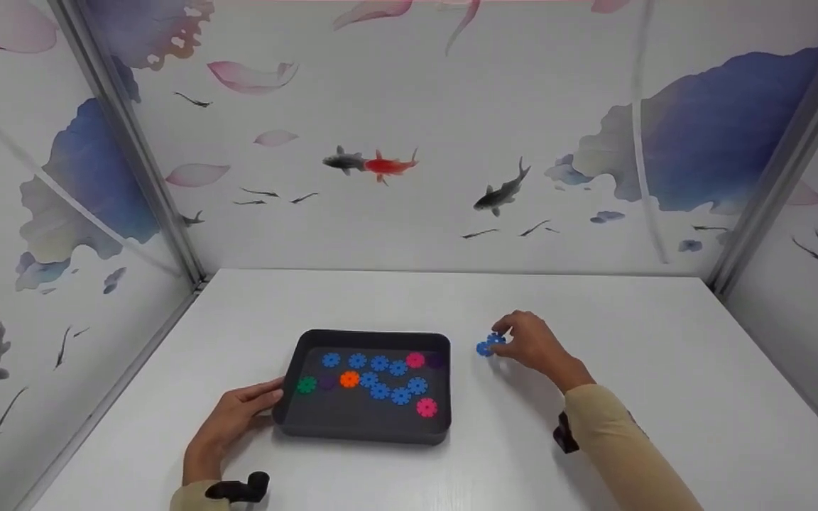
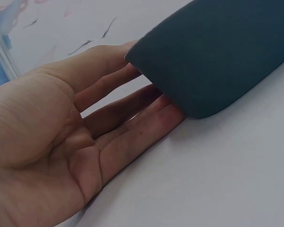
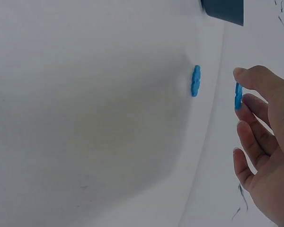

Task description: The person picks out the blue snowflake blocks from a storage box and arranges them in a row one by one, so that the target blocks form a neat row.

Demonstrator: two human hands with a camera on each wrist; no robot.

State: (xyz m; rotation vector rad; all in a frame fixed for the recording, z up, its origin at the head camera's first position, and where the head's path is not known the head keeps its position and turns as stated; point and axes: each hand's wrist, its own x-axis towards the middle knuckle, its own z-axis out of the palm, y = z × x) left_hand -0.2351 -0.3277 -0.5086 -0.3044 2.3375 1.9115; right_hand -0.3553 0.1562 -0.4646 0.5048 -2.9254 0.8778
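Note:
In the head view a dark grey tray [image 1: 363, 429] holds several flat notched plastic discs: mostly blue ones [image 1: 379, 363], with pink [image 1: 427, 407], orange [image 1: 349, 379], green [image 1: 307, 385] and purple discs. My left hand [image 1: 235, 419] touches the tray's left side, its fingers fairly straight; in the left wrist view, fingertips meet the tray wall [image 2: 213, 61]. Right of the tray, my right hand [image 1: 533, 344] pinches a blue snowflake disc [image 3: 238, 96] edge-on between thumb and finger, the other fingers loosely bent. A second blue disc [image 3: 195, 81] lies on the table just below it.
The white table [image 1: 373, 298] is enclosed by printed panels, with a back wall [image 1: 409, 234] behind and metal posts [image 1: 725, 273] at the corners. A dark camera mount [image 1: 238, 488] sits on the left wrist, another [image 1: 565, 434] on the right.

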